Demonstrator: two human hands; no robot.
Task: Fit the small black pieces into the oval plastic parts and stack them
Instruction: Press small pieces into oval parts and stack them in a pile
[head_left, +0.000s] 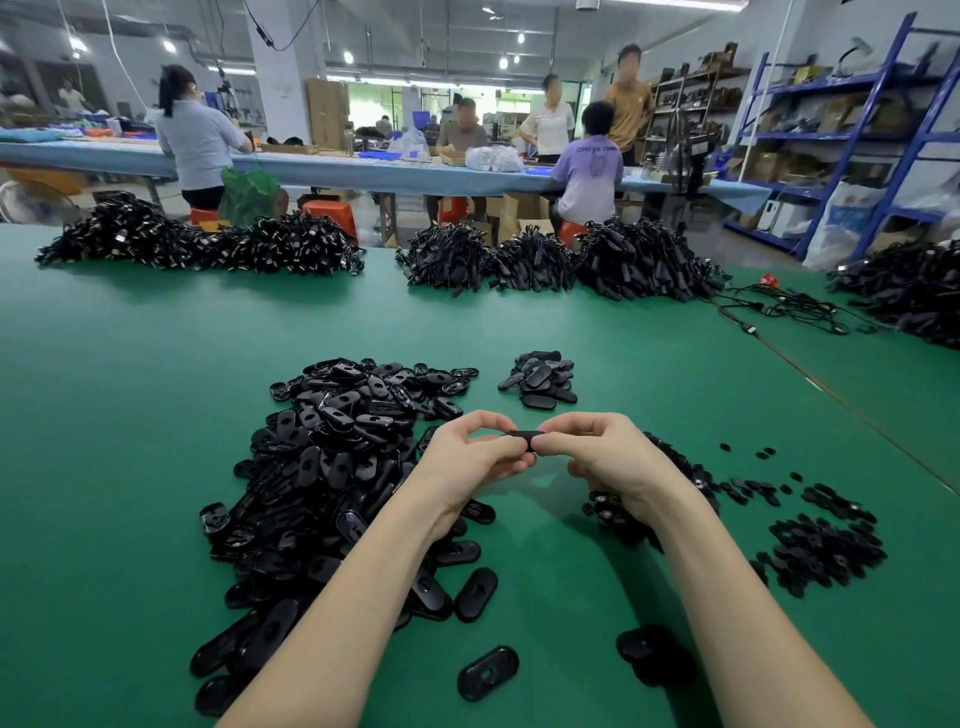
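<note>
- Nearest the viewer, two loose oval parts lie alone on the green counter (130, 415): one oval part (487, 673) between the forearms, flat with its hole up, and a second one (655, 656) just by the right forearm.
- To the left, a big heap of oval parts (332, 467) spreads from the near edge up past the left wrist.
- Above the counter, the left hand (467, 457) and right hand (605, 454) meet fingertip to fingertip, and both pinch one held oval part (524, 439) between them, edge-on to the camera.
- The fingers of both hands are curled round that part; whether a small black piece already sits in it cannot be told, as the fingers cover it.
- Under the right hand lies a dark pile (670, 488), mostly hidden by the wrist.
- To the right, small black pieces (826, 551) form a low heap, with strays scattered toward the hands.
- Beyond the hands sits a small stack of ovals (540, 376), apart from the big heap.
- Far along the counter lie mounds of black cable bundles (524, 260).
- Behind them, several people sit or stand at a long blue table (363, 174), and blue shelves (852, 140) stand to the right.
</note>
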